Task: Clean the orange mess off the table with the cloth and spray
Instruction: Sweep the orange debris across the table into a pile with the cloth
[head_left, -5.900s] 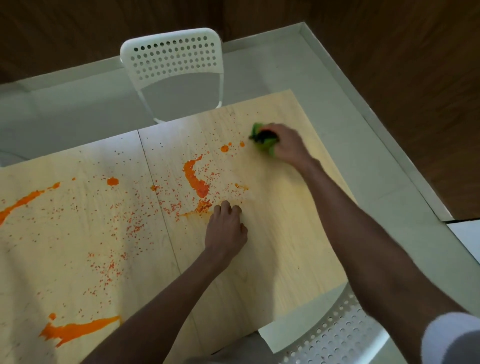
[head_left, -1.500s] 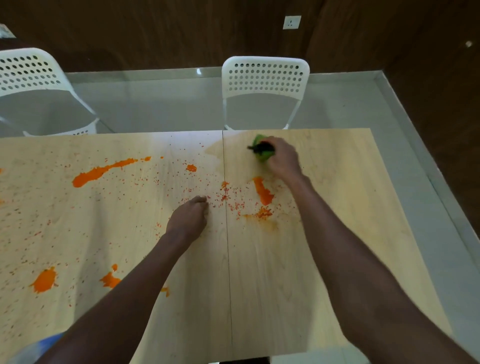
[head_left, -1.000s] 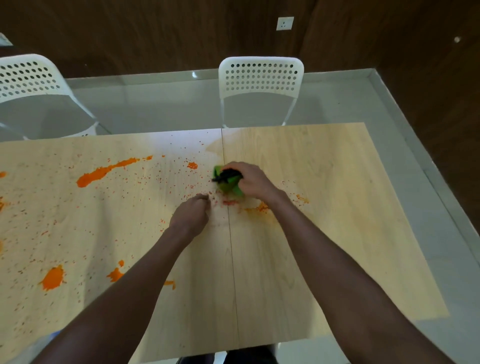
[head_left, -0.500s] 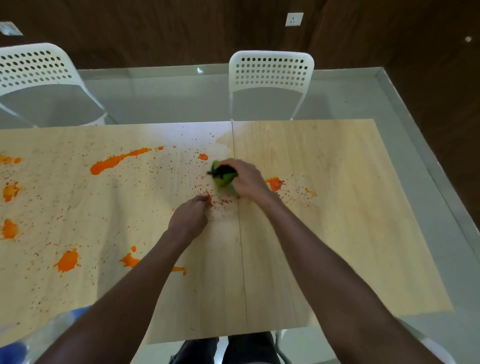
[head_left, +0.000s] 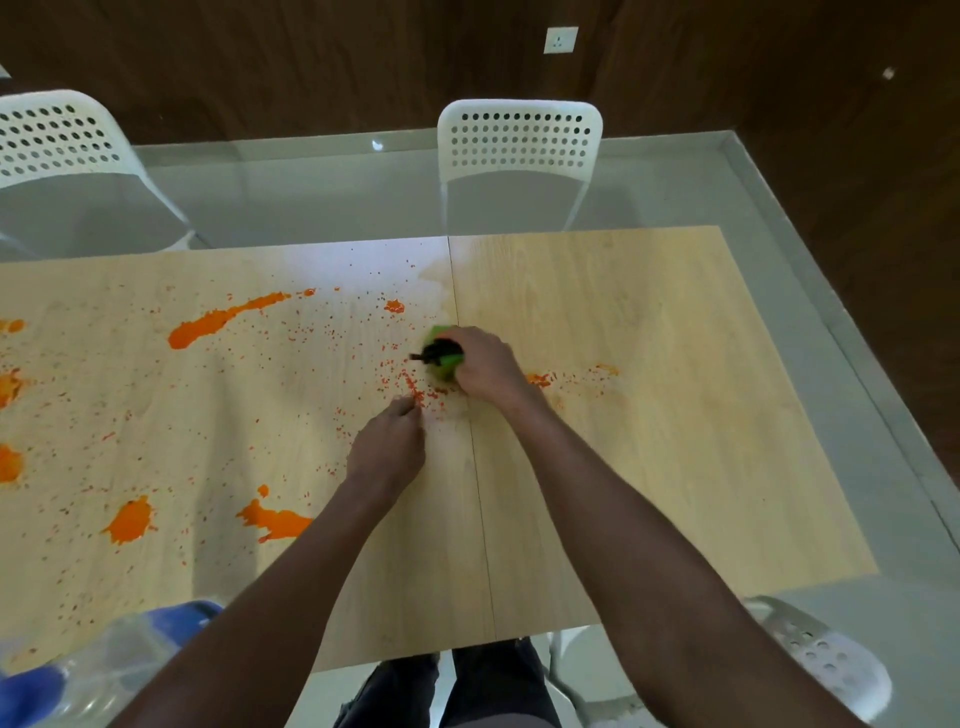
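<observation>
Right hand (head_left: 485, 371) clamps the bunched green cloth (head_left: 442, 358) onto the right fringe of the orange mess (head_left: 223, 322), while the empty, curl-fingered left hand (head_left: 387, 447) props on the table (head_left: 649, 415) just beside it, probably bracing the reach, and the spray bottle (head_left: 78, 670) waits unused at the near left edge.

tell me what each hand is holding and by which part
The right hand grips the green cloth from above, fingers curled over its top, pressing it on the table. The left hand holds nothing; its curled fingers rest on the table.
</observation>
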